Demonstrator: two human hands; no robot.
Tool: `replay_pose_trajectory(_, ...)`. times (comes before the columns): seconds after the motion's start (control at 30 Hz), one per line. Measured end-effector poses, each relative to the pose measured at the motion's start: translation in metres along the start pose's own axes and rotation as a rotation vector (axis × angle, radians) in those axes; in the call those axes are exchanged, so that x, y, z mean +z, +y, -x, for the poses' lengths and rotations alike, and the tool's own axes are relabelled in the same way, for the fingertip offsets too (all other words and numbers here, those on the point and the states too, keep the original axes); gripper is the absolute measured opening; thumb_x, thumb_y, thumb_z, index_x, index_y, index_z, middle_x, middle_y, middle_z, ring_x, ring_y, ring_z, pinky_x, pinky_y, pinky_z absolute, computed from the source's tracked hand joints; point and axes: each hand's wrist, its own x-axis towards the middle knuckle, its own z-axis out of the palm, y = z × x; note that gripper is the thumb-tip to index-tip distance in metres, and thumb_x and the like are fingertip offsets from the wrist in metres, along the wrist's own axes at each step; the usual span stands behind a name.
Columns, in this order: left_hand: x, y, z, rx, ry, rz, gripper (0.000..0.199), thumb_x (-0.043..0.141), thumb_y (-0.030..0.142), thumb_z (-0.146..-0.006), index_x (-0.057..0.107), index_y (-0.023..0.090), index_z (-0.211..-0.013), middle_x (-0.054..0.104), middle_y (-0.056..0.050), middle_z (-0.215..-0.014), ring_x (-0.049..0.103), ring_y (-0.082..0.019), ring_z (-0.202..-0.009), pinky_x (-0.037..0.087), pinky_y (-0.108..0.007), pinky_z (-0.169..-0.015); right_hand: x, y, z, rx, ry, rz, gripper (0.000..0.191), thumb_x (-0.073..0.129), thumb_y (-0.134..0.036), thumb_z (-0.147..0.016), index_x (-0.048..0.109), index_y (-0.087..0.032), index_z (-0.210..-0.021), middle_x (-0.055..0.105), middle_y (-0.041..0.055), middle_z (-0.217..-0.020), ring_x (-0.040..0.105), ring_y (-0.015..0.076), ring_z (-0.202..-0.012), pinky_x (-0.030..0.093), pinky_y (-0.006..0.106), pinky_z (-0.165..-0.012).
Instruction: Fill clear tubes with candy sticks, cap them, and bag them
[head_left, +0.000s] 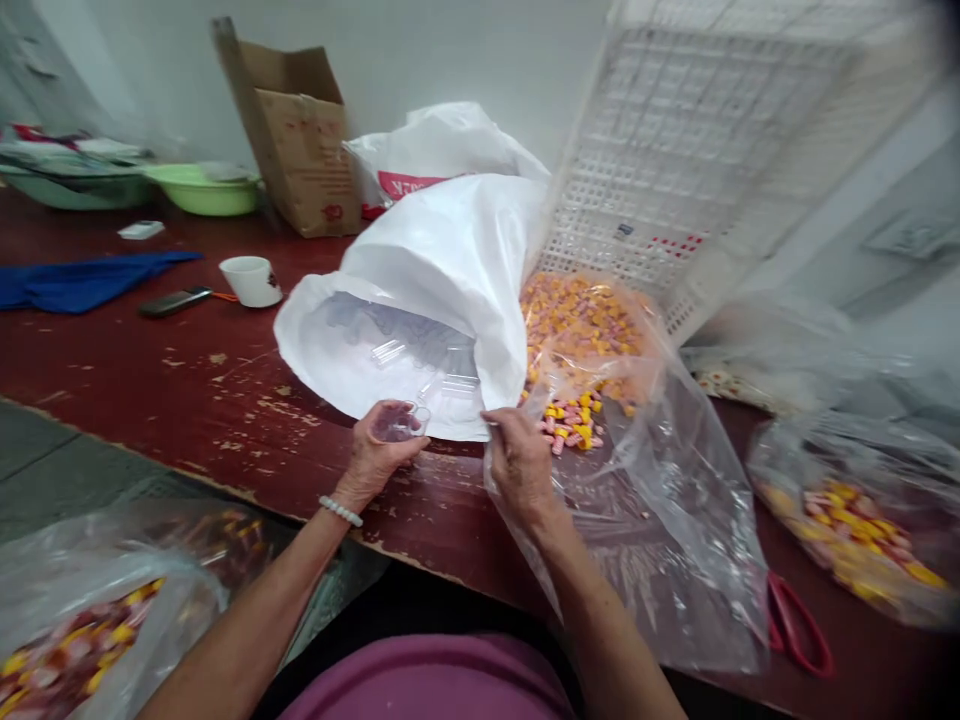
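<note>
My left hand (384,448) is curled around a clear, round-mouthed plastic tube or cup (401,424), just in front of the mouth of a white sack (450,240). Inside the sack lie several clear plastic tubes (457,382). At the sack's right rim, my right hand (523,455) is closed in a pinch on the edge. A transparent plastic bag (675,510) spreads beside and under that hand. Small yellow-and-pink pieces (574,420) are heaped in and around the bag's far end; their exact kind is too small to tell.
A white plastic crate (675,150) leans behind the heap. Red-handled scissors (799,625) lie at right, near another bag of pieces (862,530). A white cup (251,282), a phone (174,302) and a cardboard box (311,150) stand or lie left. One filled bag (97,620) sits below the table edge.
</note>
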Motion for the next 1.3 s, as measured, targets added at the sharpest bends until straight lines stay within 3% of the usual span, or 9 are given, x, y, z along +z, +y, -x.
replay_pose_trajectory(0.1, 0.005, 0.004, 0.004, -0.054, -0.067, 0.053, 0.05, 0.082, 0.019, -0.05, 0.057, 0.016, -0.093, 0.065, 0.0, -0.075, 0.061, -0.012, -0.061, 0.047, -0.019, -0.047, -0.047, 0.05, 0.005, 0.221, 0.123, 0.234, 0.027, 0.039, -0.015, -0.083, 0.064, -0.019, -0.094, 0.065, 0.0079, -0.093, 0.059, 0.02, -0.088, 0.047, 0.036, -0.081)
replay_pose_trajectory(0.27, 0.026, 0.012, 0.015, -0.07, -0.18, 0.108, 0.047, 0.08, 0.014, -0.048, 0.055, 0.016, -0.088, 0.064, 0.001, -0.073, 0.062, -0.013, -0.066, 0.051, -0.024, -0.061, -0.069, 0.1, 0.012, 0.263, -0.055, 0.382, 0.014, 0.056, -0.022, -0.077, 0.067, -0.02, -0.086, 0.067, 0.0086, -0.091, 0.057, 0.0225, -0.089, 0.041, 0.037, -0.084)
replay_pose_trajectory(0.5, 0.04, 0.016, 0.026, 0.104, -0.216, -0.197, 0.039, 0.076, 0.014, -0.053, 0.058, 0.016, -0.087, 0.064, 0.0, -0.073, 0.061, -0.014, -0.066, 0.048, -0.024, -0.063, -0.066, 0.096, 0.007, 0.494, -0.313, 0.361, 0.028, 0.063, -0.047, -0.073, 0.065, -0.021, -0.065, 0.065, 0.0032, -0.065, 0.057, 0.0176, -0.063, 0.035, 0.027, -0.057)
replay_pose_trajectory(0.57, 0.039, 0.017, 0.027, 0.108, -0.235, -0.242, 0.04, 0.076, 0.015, -0.053, 0.058, 0.016, -0.088, 0.064, -0.001, -0.075, 0.061, -0.014, -0.067, 0.048, -0.024, -0.063, -0.068, 0.092, 0.008, 0.547, -0.28, 0.212, 0.031, 0.063, -0.048, -0.072, 0.064, -0.02, -0.059, 0.063, 0.0011, -0.058, 0.055, 0.0153, -0.056, 0.035, 0.026, -0.055)
replay_pose_trajectory(0.67, 0.042, 0.018, 0.031, 0.107, -0.261, -0.297, 0.041, 0.077, 0.015, -0.051, 0.058, 0.017, -0.087, 0.065, 0.0, -0.075, 0.061, -0.014, -0.068, 0.047, -0.024, -0.064, -0.066, 0.072, 0.011, 0.597, -0.055, -0.156, 0.031, 0.065, -0.049, -0.069, 0.063, -0.018, -0.066, 0.066, 0.0013, -0.062, 0.057, 0.0142, -0.057, 0.041, 0.026, -0.058)
replay_pose_trajectory(0.83, 0.054, 0.01, 0.038, 0.044, -0.345, -0.21, 0.041, 0.078, 0.018, -0.051, 0.056, 0.017, -0.086, 0.064, 0.0, -0.077, 0.059, -0.013, -0.067, 0.046, -0.023, -0.063, -0.054, 0.014, 0.015, 0.403, 0.121, -0.541, 0.023, 0.067, -0.041, -0.073, 0.061, -0.019, -0.077, 0.067, 0.0032, -0.08, 0.061, 0.0156, -0.075, 0.047, 0.029, -0.072)
replay_pose_trajectory(0.97, 0.061, 0.003, 0.044, -0.014, -0.384, -0.112, 0.04, 0.079, 0.017, -0.051, 0.058, 0.016, -0.085, 0.065, -0.001, -0.08, 0.059, -0.013, -0.07, 0.047, -0.023, -0.065, -0.046, -0.013, 0.021, 0.246, 0.019, -0.362, 0.017, 0.06, -0.036, -0.081, 0.06, -0.02, -0.078, 0.064, 0.0027, -0.085, 0.057, 0.0144, -0.076, 0.045, 0.028, -0.07)
replay_pose_trajectory(1.1, 0.061, 0.009, 0.048, -0.115, -0.37, -0.057, 0.04, 0.079, 0.017, -0.049, 0.059, 0.016, -0.084, 0.063, -0.001, -0.077, 0.055, -0.011, -0.061, 0.043, -0.018, -0.049, -0.051, -0.017, 0.028, 0.051, -0.117, -0.182, 0.015, 0.058, -0.036, -0.084, 0.061, -0.022, -0.086, 0.061, 0.0044, -0.099, 0.056, 0.0188, -0.096, 0.043, 0.035, -0.087)
replay_pose_trajectory(1.3, 0.063, 0.021, 0.052, -0.36, -0.37, 0.117, 0.034, 0.071, 0.005, -0.045, 0.055, 0.015, -0.074, 0.055, 0.006, -0.06, 0.044, -0.006, -0.045, 0.031, -0.015, -0.036, -0.033, -0.018, 0.043, -0.124, -0.185, 0.031, 0.057, 0.075, -0.043, -0.065, 0.054, -0.021, -0.113, 0.054, 0.0114, -0.119, 0.05, 0.0284, -0.109, 0.04, 0.044, -0.093)
